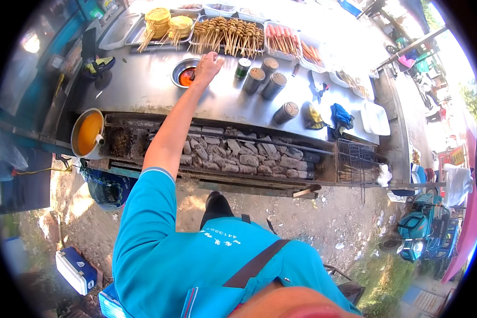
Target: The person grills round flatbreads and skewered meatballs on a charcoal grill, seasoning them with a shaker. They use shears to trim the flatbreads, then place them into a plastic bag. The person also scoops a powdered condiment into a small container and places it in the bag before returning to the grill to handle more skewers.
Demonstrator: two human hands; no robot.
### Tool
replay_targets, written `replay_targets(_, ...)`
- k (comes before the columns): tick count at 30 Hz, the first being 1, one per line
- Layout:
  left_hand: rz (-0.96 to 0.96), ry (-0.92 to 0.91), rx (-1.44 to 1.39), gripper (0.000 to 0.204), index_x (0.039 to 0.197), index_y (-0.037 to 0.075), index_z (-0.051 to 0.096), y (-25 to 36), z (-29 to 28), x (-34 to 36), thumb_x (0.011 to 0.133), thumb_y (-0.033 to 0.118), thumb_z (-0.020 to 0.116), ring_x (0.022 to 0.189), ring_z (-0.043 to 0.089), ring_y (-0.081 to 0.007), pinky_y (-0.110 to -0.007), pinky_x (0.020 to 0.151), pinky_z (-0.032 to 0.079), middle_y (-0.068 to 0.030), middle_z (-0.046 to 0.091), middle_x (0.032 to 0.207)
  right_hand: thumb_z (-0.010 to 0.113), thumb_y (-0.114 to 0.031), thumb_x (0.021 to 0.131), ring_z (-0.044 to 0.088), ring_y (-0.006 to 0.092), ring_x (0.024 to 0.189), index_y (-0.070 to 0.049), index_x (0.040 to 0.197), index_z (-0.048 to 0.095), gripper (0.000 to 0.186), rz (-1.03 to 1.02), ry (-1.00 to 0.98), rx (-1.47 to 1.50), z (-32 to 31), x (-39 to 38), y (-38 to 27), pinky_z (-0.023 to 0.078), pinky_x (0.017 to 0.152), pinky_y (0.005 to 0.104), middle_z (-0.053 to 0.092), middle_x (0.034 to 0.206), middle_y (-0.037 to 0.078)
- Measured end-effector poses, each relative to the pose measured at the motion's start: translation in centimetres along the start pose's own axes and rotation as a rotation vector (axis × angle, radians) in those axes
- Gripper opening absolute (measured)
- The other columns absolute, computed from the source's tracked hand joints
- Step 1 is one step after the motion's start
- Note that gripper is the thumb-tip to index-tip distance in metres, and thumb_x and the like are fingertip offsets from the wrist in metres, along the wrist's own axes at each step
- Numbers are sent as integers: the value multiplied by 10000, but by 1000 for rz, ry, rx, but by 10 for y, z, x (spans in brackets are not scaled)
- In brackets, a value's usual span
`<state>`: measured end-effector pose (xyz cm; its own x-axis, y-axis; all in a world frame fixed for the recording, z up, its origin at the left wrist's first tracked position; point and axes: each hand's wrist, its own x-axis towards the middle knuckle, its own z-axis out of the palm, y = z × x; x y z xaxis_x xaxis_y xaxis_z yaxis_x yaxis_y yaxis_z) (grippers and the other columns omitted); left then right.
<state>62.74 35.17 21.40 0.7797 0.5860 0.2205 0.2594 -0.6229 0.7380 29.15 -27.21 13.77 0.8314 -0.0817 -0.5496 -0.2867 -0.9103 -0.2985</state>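
Reaching across the steel counter (143, 87), my left hand (209, 70) is closed beside a small metal bowl (176, 79) of red-orange sauce. A dark-ended basting brush (193, 76) shows between the hand and the bowl, its end over the sauce; most of its handle is hidden by my hand. To the right of the hand stand a green-sided jar (243, 68) and several shaker cans (254, 80) with perforated lids. Just beyond lies a tray of brown spiral skewers (228, 34). My right hand does not show.
A long charcoal grill (244, 153) with grey lumps runs along the near edge. At its left stands a pot of yellow-orange liquid (88, 132). Farther back are stacked yellow skewers (158, 22) and pink sausage skewers (282, 40). Wire grill baskets (353, 161) hang at right.
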Motion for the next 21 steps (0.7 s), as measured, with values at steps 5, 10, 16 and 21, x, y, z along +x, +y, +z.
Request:
replay_targets(5,-149,-86,281,586,1099,35,551,-13,52,104,720,473,640,1060,538,-330,-411,877,437,-191,552,1126,489,-381,866,585,250,997,-46,1088,614,421,84,-26,2,20,29,-37,447,850,344,635,1020,154)
replay_targets(10,-162,-86,473,624,1094,9,545,-9,98,145,683,460,680,1042,552,-320,-451,906,410,-178,566,1111,494,-370,867,588,248,989,-45,1087,614,410,159,-44,12,26,42,-60,450,842,345,636,1017,150)
replay_targets(16,-349,-70,224,378,984,26,624,-31,117,176,728,299,572,982,599,-336,-413,821,474,-193,627,1018,501,-358,867,591,247,979,-45,1086,613,398,220,-59,23,27,44,-71,453,833,346,638,1012,146)
replay_targets(21,-395,-78,84,355,1004,70,639,-53,119,189,733,267,525,1008,580,-345,-419,855,450,-186,619,1050,506,-347,868,594,245,971,-44,1085,612,387,231,-74,18,31,42,-78,456,825,347,639,1009,143)
